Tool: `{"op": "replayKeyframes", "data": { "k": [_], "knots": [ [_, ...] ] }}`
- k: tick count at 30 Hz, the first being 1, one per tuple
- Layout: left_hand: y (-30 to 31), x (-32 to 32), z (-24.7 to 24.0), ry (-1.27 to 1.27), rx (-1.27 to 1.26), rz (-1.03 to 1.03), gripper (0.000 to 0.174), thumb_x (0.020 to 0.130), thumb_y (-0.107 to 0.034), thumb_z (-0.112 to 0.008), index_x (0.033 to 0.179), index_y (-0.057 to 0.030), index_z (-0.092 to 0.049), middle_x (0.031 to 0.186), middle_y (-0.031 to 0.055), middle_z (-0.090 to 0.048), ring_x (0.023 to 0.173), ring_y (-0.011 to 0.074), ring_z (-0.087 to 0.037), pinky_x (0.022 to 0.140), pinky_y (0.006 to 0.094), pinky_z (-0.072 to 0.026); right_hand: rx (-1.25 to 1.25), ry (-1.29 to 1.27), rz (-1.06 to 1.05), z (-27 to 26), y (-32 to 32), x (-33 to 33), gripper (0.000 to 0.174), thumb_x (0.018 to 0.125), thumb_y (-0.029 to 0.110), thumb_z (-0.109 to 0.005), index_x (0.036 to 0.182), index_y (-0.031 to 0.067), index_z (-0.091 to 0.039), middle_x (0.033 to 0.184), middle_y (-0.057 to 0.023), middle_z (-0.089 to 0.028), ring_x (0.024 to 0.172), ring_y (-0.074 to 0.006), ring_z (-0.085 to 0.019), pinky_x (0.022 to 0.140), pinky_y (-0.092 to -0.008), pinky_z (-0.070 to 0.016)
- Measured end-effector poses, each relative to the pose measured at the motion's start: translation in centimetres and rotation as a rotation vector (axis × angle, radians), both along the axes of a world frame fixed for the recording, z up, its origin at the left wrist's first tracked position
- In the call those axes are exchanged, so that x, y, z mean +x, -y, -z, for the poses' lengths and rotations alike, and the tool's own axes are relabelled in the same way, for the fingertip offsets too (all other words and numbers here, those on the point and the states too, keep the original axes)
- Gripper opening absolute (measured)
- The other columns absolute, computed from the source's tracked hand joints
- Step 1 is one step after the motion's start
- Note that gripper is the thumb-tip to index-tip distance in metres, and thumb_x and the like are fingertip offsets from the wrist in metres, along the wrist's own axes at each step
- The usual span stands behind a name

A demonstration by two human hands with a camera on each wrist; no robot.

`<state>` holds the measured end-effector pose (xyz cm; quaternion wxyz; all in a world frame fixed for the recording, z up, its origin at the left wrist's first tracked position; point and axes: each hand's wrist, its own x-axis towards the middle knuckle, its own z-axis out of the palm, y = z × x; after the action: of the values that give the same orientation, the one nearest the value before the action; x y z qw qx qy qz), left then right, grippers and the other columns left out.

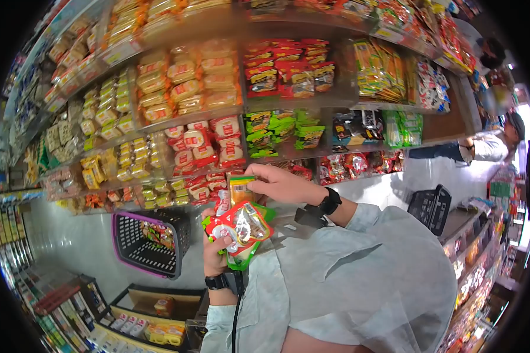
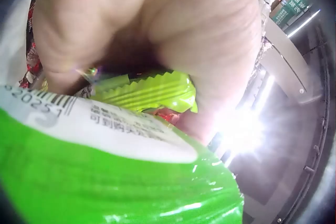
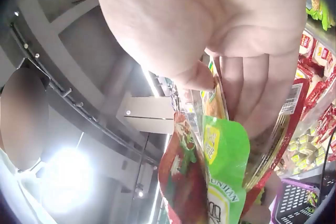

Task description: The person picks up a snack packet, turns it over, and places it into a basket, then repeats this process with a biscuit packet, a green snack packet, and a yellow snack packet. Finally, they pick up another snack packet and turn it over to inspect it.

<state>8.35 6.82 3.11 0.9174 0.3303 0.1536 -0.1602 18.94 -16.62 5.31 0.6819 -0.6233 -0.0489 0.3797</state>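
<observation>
Several snack packets are bunched in my left hand (image 1: 214, 256), its thumb over the front ones. A red and silver packet (image 1: 250, 225) lies on top, and a green packet (image 1: 239, 260) shows beneath it. My right hand (image 1: 284, 185) pinches a small yellow-orange packet (image 1: 239, 190) at the upper edge of the bunch. In the left wrist view, a green packet (image 2: 121, 176) with a white barcode label fills the front. The right wrist view shows the right thumb and fingers around a packet, with a green packet (image 3: 227, 155) and a red packet (image 3: 181, 182) close below.
Shelves of bagged snacks (image 1: 188, 88) run across the far side. A black basket with a purple rim (image 1: 116, 250) stands on the floor, packets inside. Another black basket (image 1: 430, 210) sits at the right, near a person (image 1: 493, 147). A low display bin (image 1: 150, 309) is at lower left.
</observation>
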Motion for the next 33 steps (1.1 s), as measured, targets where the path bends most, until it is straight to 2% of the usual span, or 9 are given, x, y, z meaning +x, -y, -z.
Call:
{"op": "replayKeyframes", "data": {
  "k": [7,10,12,16,19,23,26,29,33],
  "knots": [
    [-1.9,-1.3,2.4,-0.092,0.157,0.034,0.077,0.076,-0.019,-0.070,0.146,-0.0069,-0.041,0.126,0.0138,-0.062,0.107,0.0271,-0.065,0.098,0.0413,-0.0519,0.078,-0.081,0.208,0.4,1.1,-0.4,0.038,0.102,0.017,-0.057,0.136,0.0053,-0.046,0.115,-0.0061,-0.064,0.096,-0.0109,-0.066,0.079,-0.0267,-0.0570],
    [-1.5,-1.0,2.6,0.001,0.104,0.018,0.080,0.077,-0.019,-0.070,0.149,-0.0091,-0.038,0.138,0.0121,-0.056,0.119,0.0277,-0.059,0.105,0.0420,-0.0460,0.053,-0.063,0.279,-0.1,2.1,-0.4,0.052,0.099,0.015,-0.063,0.144,0.0062,-0.041,0.120,-0.0069,-0.065,0.099,-0.0118,-0.066,0.081,-0.0267,-0.0570],
    [-1.3,-0.6,2.1,-0.028,0.075,-0.011,0.076,0.074,-0.014,-0.069,0.144,-0.0116,-0.039,0.136,0.0136,-0.055,0.119,0.0302,-0.059,0.104,0.0436,-0.0472,0.141,-0.076,0.356,-1.4,3.1,-0.5,0.059,0.096,0.014,-0.066,0.147,0.0065,-0.038,0.122,-0.0069,-0.064,0.101,-0.0121,-0.065,0.082,-0.0274,-0.0568],
    [-3.0,-0.8,3.8,-0.094,0.106,0.010,0.075,0.073,-0.011,-0.068,0.143,-0.0135,-0.040,0.135,0.0138,-0.056,0.120,0.0310,-0.058,0.104,0.0447,-0.0469,0.075,0.050,0.581,-0.2,6.5,-0.4,0.046,0.095,0.011,-0.067,0.138,0.0040,-0.049,0.120,-0.0075,-0.066,0.104,-0.0135,-0.065,0.082,-0.0300,-0.0563],
    [-3.1,-0.9,4.6,-0.083,0.183,0.028,0.062,0.077,-0.016,-0.068,0.135,-0.0080,-0.046,0.125,0.0111,-0.059,0.112,0.0262,-0.059,0.098,0.0401,-0.0475,0.001,0.246,0.831,-0.2,11.4,0.5,0.030,0.095,0.011,-0.068,0.123,0.0021,-0.061,0.112,-0.0019,-0.068,0.100,-0.0096,-0.063,0.081,-0.0270,-0.0534],
    [-2.5,-1.3,4.8,-0.023,0.326,-0.015,0.042,0.083,-0.025,-0.069,0.113,0.0025,-0.062,0.105,0.0071,-0.067,0.096,0.0187,-0.063,0.088,0.0320,-0.0488,-0.133,0.632,1.023,-0.5,17.8,2.0,0.029,0.095,0.011,-0.068,0.122,0.0016,-0.063,0.098,-0.0006,-0.069,0.087,-0.0066,-0.061,0.075,-0.0227,-0.0479],
    [-1.7,-1.2,4.5,-0.029,0.304,-0.009,0.045,0.082,-0.025,-0.069,0.117,0.0026,-0.061,0.108,0.0078,-0.067,0.096,0.0198,-0.064,0.087,0.0328,-0.0495,-0.450,0.553,1.071,-2.1,22.1,4.1,0.030,0.094,0.010,-0.069,0.122,0.0000,-0.063,0.093,-0.0008,-0.069,0.081,-0.0066,-0.060,0.072,-0.0223,-0.0459],
    [0.4,-0.8,3.1,-0.032,0.258,-0.025,0.054,0.081,-0.025,-0.070,0.126,0.0021,-0.056,0.113,0.0088,-0.066,0.098,0.0210,-0.064,0.089,0.0344,-0.0503,-0.428,0.718,1.143,-0.1,26.4,6.7,0.028,0.093,0.009,-0.069,0.120,0.0008,-0.064,0.091,-0.0008,-0.068,0.080,-0.0065,-0.059,0.071,-0.0225,-0.0454],
    [0.2,-2.1,3.5,-0.074,0.291,0.001,0.069,0.079,-0.024,-0.070,0.140,-0.0014,-0.047,0.123,0.0100,-0.063,0.107,0.0227,-0.063,0.096,0.0372,-0.0490,-0.654,0.873,1.205,-0.1,30.7,9.9,0.033,0.090,0.019,-0.075,0.118,0.0037,-0.065,0.089,-0.0046,-0.071,0.076,-0.0105,-0.065,0.069,-0.0259,-0.0503]
  ]
}}
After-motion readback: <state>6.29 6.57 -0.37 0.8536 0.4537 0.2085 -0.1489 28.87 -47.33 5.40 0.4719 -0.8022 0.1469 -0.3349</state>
